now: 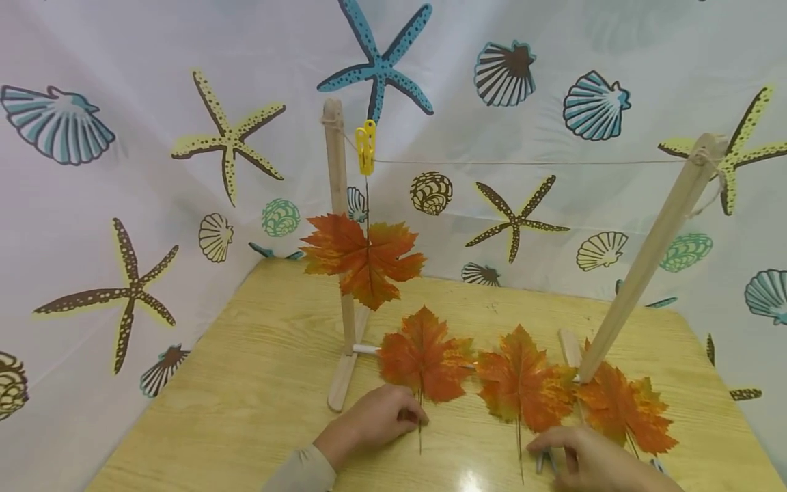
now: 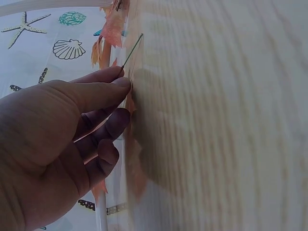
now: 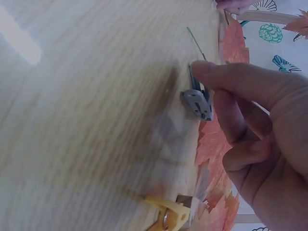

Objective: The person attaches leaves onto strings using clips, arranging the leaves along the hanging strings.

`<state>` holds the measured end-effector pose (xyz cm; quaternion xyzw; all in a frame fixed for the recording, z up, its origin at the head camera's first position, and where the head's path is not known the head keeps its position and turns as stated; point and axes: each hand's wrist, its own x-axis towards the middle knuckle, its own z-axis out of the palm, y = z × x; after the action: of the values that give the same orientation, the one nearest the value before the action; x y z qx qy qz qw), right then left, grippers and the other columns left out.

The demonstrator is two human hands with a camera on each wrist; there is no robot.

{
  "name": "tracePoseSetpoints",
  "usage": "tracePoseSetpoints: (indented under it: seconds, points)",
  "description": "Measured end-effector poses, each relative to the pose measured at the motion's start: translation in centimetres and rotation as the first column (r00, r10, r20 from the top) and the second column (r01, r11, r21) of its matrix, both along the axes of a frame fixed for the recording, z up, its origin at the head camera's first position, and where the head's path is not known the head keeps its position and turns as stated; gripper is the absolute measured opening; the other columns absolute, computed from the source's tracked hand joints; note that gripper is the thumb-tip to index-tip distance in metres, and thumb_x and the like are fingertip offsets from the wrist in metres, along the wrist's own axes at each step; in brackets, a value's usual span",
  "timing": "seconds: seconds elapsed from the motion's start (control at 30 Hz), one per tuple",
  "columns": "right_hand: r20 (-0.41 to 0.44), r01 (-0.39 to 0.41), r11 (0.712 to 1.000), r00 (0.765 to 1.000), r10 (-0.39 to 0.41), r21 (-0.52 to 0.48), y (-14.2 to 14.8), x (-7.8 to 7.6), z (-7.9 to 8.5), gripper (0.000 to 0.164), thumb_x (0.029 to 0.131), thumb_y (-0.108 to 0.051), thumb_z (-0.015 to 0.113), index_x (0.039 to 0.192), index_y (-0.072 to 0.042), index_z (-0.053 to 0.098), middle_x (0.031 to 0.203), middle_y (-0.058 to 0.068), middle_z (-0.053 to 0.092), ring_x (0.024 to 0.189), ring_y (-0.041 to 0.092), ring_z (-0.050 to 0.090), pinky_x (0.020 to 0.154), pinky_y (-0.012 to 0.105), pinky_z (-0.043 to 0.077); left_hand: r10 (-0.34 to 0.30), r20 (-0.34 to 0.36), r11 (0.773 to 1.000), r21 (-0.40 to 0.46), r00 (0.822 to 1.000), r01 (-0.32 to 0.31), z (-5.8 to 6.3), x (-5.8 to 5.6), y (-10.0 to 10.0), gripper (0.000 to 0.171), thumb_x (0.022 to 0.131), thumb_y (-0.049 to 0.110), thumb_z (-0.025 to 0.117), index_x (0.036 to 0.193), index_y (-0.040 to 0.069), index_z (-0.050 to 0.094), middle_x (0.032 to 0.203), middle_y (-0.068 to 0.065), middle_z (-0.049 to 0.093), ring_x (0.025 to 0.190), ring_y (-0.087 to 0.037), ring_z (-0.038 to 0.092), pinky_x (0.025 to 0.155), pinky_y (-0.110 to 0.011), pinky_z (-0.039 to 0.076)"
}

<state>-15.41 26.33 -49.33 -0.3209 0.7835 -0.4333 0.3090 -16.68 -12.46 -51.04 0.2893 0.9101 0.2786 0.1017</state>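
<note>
My left hand [image 1: 384,417] pinches the thin stem [image 2: 132,51] of an orange maple leaf [image 1: 425,355] between thumb and forefinger, low over the table. The leaf lies between two wooden posts. My right hand [image 1: 587,454] has thumb and forefinger on a grey clothespin [image 3: 198,103], close over the tabletop. Beside that hand lie a second maple leaf [image 1: 522,376] and a third leaf [image 1: 624,406], stems toward me. Another maple leaf [image 1: 365,258] hangs by its stem from a yellow clothespin [image 1: 365,148] on the string [image 1: 529,162].
The string runs between a left wooden post [image 1: 336,171] and a right wooden post [image 1: 652,266], both on flat wooden feet. A yellow clothespin [image 3: 168,211] lies on the wooden table [image 1: 246,383] near my right hand. A curtain [image 1: 295,41] with shells and starfish stands behind.
</note>
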Motion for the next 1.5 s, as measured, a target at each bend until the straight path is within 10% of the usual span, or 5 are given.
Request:
tracePoseSetpoints:
  seconds: [0.3, 0.63, 0.87, 1.17, 1.5]
  points:
    - [-0.235, -0.126, 0.992, 0.963, 0.128, 0.023, 3.4, -3.5, -10.0, 0.046, 0.089, -0.035, 0.075, 0.133, -0.029, 0.063, 0.131, -0.008, 0.065, 0.094, -0.004, 0.06, 0.076, 0.018, 0.052, -0.046, -0.009, 0.999, -0.021, 0.999, 0.045, 0.2, 0.1, 0.0, 0.011, 0.088, 0.015, 0.076, 0.094, 0.023, 0.081, 0.087, 0.012, 0.068, 0.077, 0.005, 0.056, 0.07, -0.016, 0.048]
    - [-0.426, -0.184, 0.979, 0.881, 0.204, 0.088, 0.2, -1.1, -1.4, 0.034, 0.093, -0.025, 0.071, 0.12, -0.004, 0.07, 0.115, 0.009, 0.069, 0.071, -0.01, 0.049, 0.057, 0.014, 0.046, -0.118, -0.124, 0.991, -0.071, 0.985, 0.109, 0.6, -0.5, 0.2, 0.014, 0.089, 0.02, 0.076, 0.1, 0.026, 0.081, 0.088, 0.014, 0.066, 0.078, 0.007, 0.056, 0.07, -0.012, 0.047]
    - [-0.511, -0.24, 0.961, 0.814, 0.276, 0.138, 0.2, -1.3, -1.3, 0.029, 0.097, -0.027, 0.066, 0.117, -0.008, 0.072, 0.112, 0.005, 0.067, 0.087, -0.002, 0.062, 0.064, 0.015, 0.05, -0.199, -0.197, 0.977, -0.116, 0.96, 0.179, 0.6, -1.0, 0.6, 0.015, 0.089, 0.02, 0.076, 0.101, 0.027, 0.081, 0.091, 0.014, 0.069, 0.082, 0.007, 0.059, 0.073, -0.01, 0.047]
    - [-0.532, -0.202, 0.971, 0.812, 0.241, 0.131, 0.9, -1.3, -1.6, 0.03, 0.097, -0.031, 0.066, 0.117, -0.011, 0.073, 0.113, 0.002, 0.066, 0.089, -0.001, 0.063, 0.064, 0.015, 0.049, -0.226, -0.265, 0.969, -0.159, 0.937, 0.189, 0.4, -1.1, 0.8, 0.013, 0.087, 0.024, 0.077, 0.098, 0.029, 0.082, 0.087, 0.016, 0.067, 0.08, 0.008, 0.058, 0.073, -0.008, 0.046]
    - [-0.619, -0.203, 0.96, 0.734, 0.28, 0.193, 0.7, -1.0, -1.5, 0.023, 0.095, -0.019, 0.068, 0.117, -0.016, 0.073, 0.115, -0.002, 0.062, 0.088, 0.0, 0.065, 0.065, 0.011, 0.049, -0.227, -0.303, 0.971, -0.137, 0.925, 0.194, 0.1, -0.8, 1.0, 0.012, 0.089, 0.023, 0.076, 0.1, 0.025, 0.081, 0.089, 0.013, 0.069, 0.081, 0.006, 0.061, 0.072, -0.01, 0.048]
